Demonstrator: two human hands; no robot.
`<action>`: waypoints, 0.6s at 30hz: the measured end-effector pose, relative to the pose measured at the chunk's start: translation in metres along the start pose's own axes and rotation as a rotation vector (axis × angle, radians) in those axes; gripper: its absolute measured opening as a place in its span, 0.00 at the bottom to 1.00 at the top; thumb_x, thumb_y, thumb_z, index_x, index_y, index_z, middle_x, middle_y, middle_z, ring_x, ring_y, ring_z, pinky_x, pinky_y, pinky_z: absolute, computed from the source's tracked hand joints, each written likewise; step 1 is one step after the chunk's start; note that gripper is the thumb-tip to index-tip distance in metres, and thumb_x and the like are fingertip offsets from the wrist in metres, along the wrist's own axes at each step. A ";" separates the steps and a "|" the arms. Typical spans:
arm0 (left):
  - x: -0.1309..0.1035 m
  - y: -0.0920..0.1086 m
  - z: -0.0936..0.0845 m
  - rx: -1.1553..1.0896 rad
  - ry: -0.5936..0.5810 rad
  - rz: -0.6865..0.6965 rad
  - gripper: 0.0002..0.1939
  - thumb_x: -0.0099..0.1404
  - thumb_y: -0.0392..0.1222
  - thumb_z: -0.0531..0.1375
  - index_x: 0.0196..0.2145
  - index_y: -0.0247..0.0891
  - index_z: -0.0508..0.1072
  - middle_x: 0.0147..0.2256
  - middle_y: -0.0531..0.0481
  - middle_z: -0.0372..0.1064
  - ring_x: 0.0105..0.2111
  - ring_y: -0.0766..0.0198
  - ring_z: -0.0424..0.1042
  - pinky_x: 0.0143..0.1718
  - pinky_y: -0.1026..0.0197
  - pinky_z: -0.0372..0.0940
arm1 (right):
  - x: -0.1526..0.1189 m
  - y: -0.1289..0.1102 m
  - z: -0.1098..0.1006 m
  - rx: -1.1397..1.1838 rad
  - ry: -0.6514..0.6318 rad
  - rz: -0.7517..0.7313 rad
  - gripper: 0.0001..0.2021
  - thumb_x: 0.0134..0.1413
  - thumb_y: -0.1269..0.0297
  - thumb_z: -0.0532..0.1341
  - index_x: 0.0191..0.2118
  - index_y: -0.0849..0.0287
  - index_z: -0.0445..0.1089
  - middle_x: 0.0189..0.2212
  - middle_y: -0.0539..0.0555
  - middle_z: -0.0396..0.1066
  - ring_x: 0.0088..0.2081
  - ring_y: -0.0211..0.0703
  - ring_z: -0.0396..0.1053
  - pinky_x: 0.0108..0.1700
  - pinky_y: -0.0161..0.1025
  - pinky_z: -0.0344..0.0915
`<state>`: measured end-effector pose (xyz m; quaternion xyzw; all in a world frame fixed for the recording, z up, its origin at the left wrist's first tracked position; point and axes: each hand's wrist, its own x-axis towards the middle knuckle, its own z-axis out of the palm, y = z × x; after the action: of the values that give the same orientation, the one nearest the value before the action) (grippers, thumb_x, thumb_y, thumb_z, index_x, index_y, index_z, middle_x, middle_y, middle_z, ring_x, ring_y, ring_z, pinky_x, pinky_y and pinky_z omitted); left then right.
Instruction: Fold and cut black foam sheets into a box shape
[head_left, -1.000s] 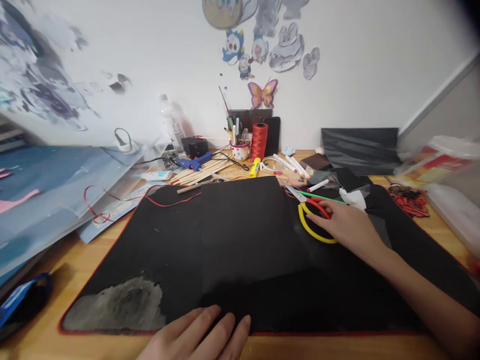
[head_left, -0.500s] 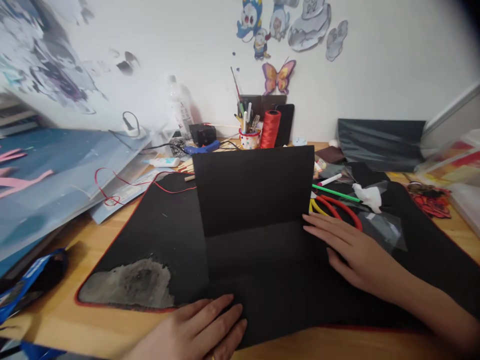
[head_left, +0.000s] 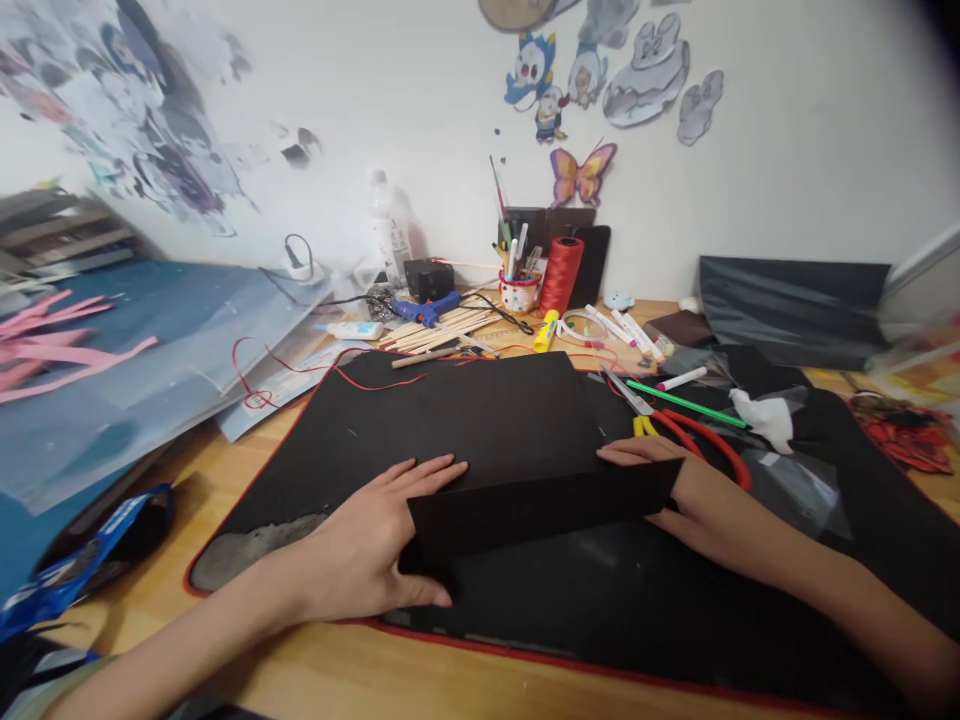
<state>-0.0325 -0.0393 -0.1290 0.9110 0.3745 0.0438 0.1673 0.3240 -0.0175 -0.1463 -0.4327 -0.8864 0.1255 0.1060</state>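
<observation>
A black sheet (head_left: 502, 410) lies on the black mat (head_left: 570, 610), its near part bent up along a crease in a narrow raised flap. My left hand (head_left: 375, 540) rests at the sheet's left side, fingers and thumb spread around the flap's left end. At the right end is my right hand (head_left: 690, 490), partly covered by the flap's corner, its fingers stretched out over the sheet's right edge. Beside the right fingers lie scissors with red handles (head_left: 705, 440) and a yellow-handled tool (head_left: 643, 427).
A green stick (head_left: 686, 404), a white marker (head_left: 684, 378) and crumpled white tissue (head_left: 765, 415) are at the right. Behind the mat stand a pen cup (head_left: 520, 290) and red thread spool (head_left: 561, 275), near a blue glue gun (head_left: 427, 308). Plastic sheeting (head_left: 187, 350) covers the left.
The sheet's upright far part has come down flat, and a near flap now stands up. My left hand has moved forward from the near edge. The view has shifted slightly.
</observation>
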 end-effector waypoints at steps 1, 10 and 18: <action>0.002 0.000 -0.001 0.000 -0.016 0.008 0.43 0.53 0.56 0.61 0.61 0.40 0.50 0.61 0.40 0.46 0.59 0.46 0.49 0.56 0.38 0.48 | 0.004 -0.001 -0.001 0.000 -0.001 -0.002 0.21 0.52 0.70 0.55 0.54 0.54 0.62 0.53 0.56 0.63 0.54 0.47 0.60 0.54 0.50 0.58; -0.001 0.021 -0.006 -0.673 0.104 -0.388 0.19 0.66 0.49 0.49 0.28 0.36 0.73 0.29 0.51 0.72 0.30 0.63 0.70 0.32 0.64 0.65 | 0.019 -0.013 -0.002 0.217 0.067 0.287 0.15 0.55 0.53 0.51 0.32 0.54 0.71 0.32 0.52 0.73 0.37 0.47 0.70 0.41 0.42 0.65; 0.015 0.009 0.018 -1.037 0.411 -0.678 0.34 0.60 0.50 0.56 0.59 0.36 0.49 0.49 0.39 0.64 0.42 0.56 0.69 0.29 0.63 0.67 | 0.031 -0.021 0.013 0.184 0.190 0.567 0.29 0.54 0.49 0.52 0.59 0.55 0.51 0.30 0.50 0.72 0.32 0.47 0.71 0.34 0.42 0.65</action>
<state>-0.0121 -0.0396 -0.1432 0.5165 0.5959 0.3367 0.5145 0.2860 -0.0065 -0.1496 -0.6610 -0.7014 0.1889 0.1881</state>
